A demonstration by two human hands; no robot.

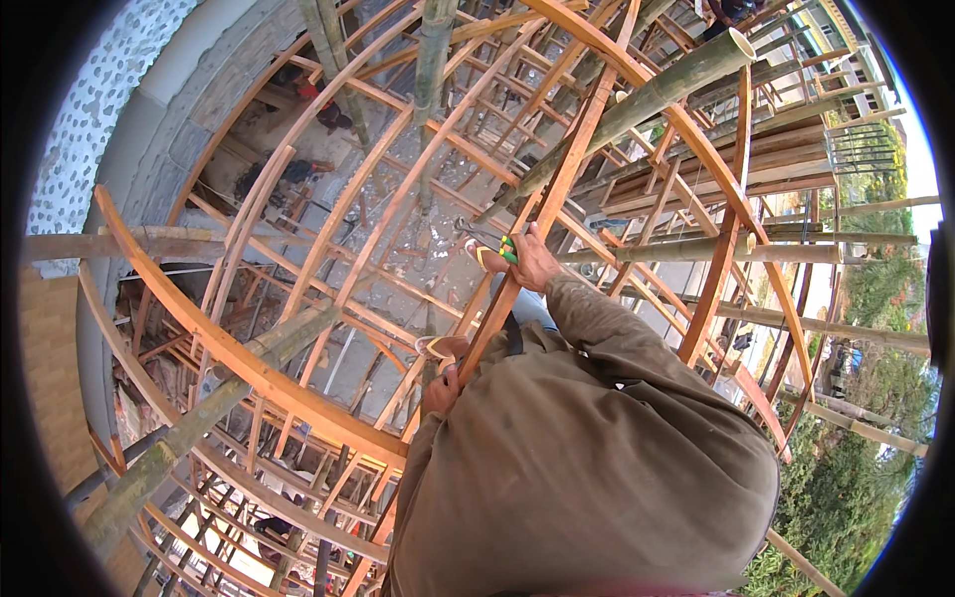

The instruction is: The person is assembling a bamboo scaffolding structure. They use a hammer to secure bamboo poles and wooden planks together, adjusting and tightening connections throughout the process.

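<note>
My right hand is closed round green-and-yellow handled pliers. Their metal jaws point left, past the edge of a long reddish-brown wooden beam that runs up in front of my body. The same hand rests against that beam. Lower down, my left hand grips the near part of the beam, its fingers partly hidden by the sleeve and wood. My feet in yellow-strapped sandals stand on timbers just left of the beam.
A thick bamboo pole crosses the beam at upper right. Curved wooden beams and a lattice of timbers surround me. Far below lies a grey floor with debris; a person in red is down there. Trees stand at right.
</note>
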